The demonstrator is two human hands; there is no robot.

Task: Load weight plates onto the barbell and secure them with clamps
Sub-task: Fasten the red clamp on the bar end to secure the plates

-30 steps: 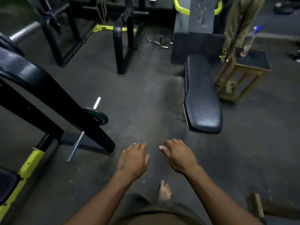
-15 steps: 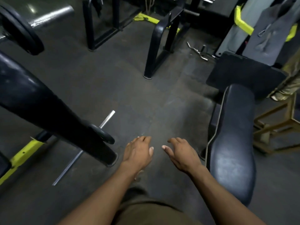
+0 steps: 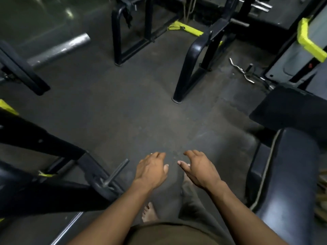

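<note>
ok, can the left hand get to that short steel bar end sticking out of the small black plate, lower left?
Probably yes. The left hand is open, empty and just right of the short steel bar end, with only bare floor between. The black frame tube sits behind the small black plate, not in the path.

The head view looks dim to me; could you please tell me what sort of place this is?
Most likely a gym: a padded bench at right, a barbell sleeve carrying a plate at lower left, and a curl bar lying on the dark floor.
</note>
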